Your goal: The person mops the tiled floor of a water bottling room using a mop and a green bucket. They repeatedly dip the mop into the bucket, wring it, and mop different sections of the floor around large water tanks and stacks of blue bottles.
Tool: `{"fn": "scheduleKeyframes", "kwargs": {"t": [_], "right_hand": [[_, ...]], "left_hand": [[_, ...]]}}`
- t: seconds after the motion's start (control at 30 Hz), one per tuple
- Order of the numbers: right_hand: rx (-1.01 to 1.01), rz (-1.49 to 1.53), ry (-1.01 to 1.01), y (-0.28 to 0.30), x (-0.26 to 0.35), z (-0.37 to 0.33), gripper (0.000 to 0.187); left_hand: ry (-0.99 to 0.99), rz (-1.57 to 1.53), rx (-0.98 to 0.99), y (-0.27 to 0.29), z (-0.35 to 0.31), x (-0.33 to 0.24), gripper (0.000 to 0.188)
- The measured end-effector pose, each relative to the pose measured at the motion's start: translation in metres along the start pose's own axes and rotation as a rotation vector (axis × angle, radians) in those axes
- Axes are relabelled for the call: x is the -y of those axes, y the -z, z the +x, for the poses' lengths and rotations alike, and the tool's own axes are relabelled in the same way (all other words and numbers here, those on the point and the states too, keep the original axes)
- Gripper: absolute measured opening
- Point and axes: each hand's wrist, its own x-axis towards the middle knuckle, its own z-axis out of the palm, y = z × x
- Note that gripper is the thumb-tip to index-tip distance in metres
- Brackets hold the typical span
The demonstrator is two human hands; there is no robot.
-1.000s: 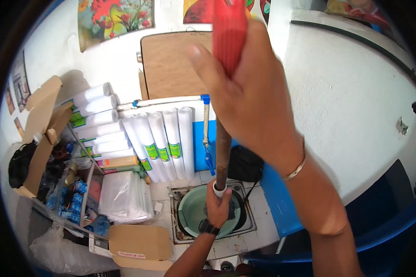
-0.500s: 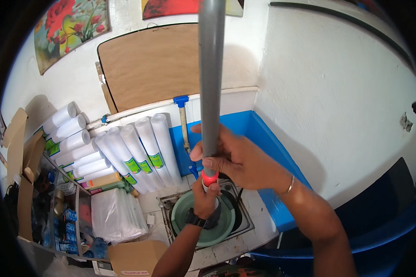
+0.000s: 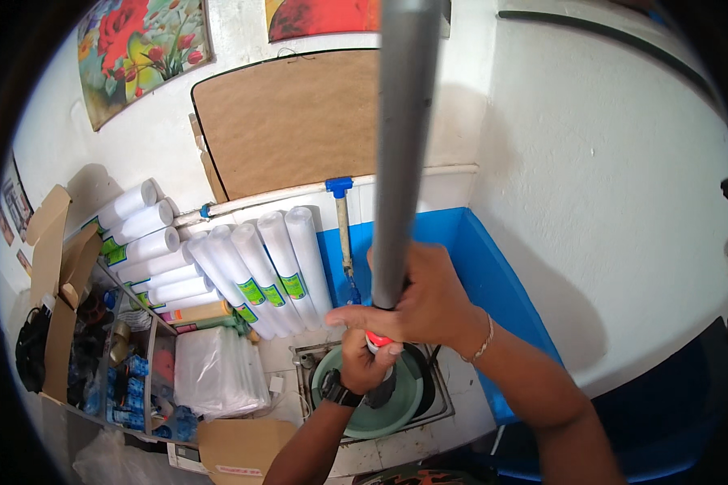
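A long grey pole [image 3: 403, 137] rises through the middle of the view, its top cut off by the upper edge and tilted slightly right. My right hand [image 3: 429, 295] is wrapped round its lower part, thumb stretched left across its end. Directly beneath, my left hand [image 3: 366, 362], with a black watch on the wrist, grips a white tube with a red collar [image 3: 378, 339]. The right hand and thumb partly hide where pole and collar meet. Under the hands sits a pale green basin [image 3: 408, 408], with a dark object partly visible in it below the left hand.
The basin stands on a metal stove-like frame [image 3: 445, 400]. A blue tub [image 3: 505, 323] is behind and right. White rolls [image 3: 279, 267] lean at the left, beside stacked clear plastic packs [image 3: 210, 372], a cardboard box [image 3: 247, 444] and a shelf [image 3: 150, 380]. A pipe with blue fitting [image 3: 340, 187] runs along the wall.
The view has shifted. The pole now leans more to the right, and my right hand has closed more fully round its lower end, nearer my left hand. My left hand keeps hold of the tube.
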Motion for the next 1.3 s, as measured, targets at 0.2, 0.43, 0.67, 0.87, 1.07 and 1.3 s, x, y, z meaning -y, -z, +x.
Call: {"fn": "scheduleKeyframes", "kwargs": {"t": [0.2, 0.43, 0.67, 0.87, 1.07, 1.3], "right_hand": [[0.631, 1.631, 0.036, -0.004, -0.007, 0.011, 0.036], [-0.542, 0.497, -0.5, -0.044, 0.014, -0.002, 0.023], [0.638, 1.065, -0.054, 0.001, -0.031, 0.012, 0.028], [-0.132, 0.707, -0.473, -0.029, 0.002, 0.006, 0.037], [-0.198, 0.595, -0.545, -0.037, 0.008, -0.004, 0.035], [0.483, 1.245, -0.26, 0.003, -0.014, 0.007, 0.036]], "left_hand": [[0.11, -0.121, 0.35, 0.012, 0.019, -0.006, 0.022], [0.041, 0.328, -0.123, -0.032, 0.032, -0.027, 0.028], [0.564, -0.339, 0.567, 0.017, 0.048, -0.029, 0.014], [0.348, -0.116, 0.074, -0.017, 0.051, -0.051, 0.008], [0.404, -0.009, 0.143, -0.004, 0.038, -0.034, 0.015], [0.419, -0.139, 0.802, 0.025, 0.067, -0.046, 0.021]]}}
